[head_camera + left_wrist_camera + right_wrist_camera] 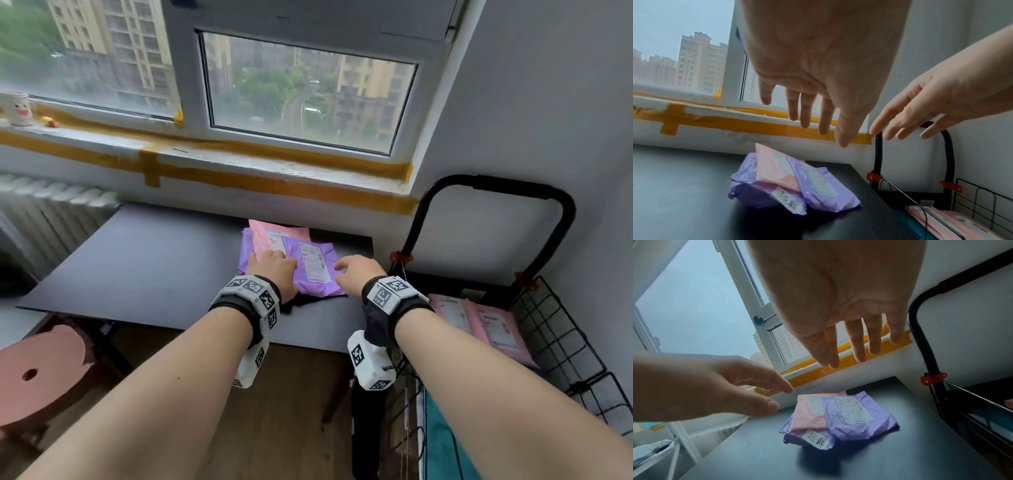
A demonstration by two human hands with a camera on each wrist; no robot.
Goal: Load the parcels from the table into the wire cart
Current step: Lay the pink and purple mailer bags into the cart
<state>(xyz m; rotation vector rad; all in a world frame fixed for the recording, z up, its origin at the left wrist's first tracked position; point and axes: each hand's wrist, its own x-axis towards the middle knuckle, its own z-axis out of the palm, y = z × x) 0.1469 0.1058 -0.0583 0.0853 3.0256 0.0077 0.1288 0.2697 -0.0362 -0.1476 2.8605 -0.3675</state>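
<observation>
A small pile of soft mailer parcels lies on the dark table [137, 267] near its right end: a purple parcel [317, 270] with a white label on top, a pink parcel [274, 236] behind it, another purple one [760, 193] underneath. My left hand [270, 265] hovers over the pile's left side with fingers straight and spread. My right hand [356, 270] hovers at the pile's right edge, fingers also extended. Both wrist views show the hands above the pile, touching nothing. The black wire cart [555, 329] stands right of the table and holds pink parcels [493, 325].
A window sill with yellow tape [239, 178] runs behind the table. A white radiator [51, 212] stands at the left. A pink round stool [37, 373] sits below the table's left front. The cart's tall black handle [496, 186] rises beside the table's right edge.
</observation>
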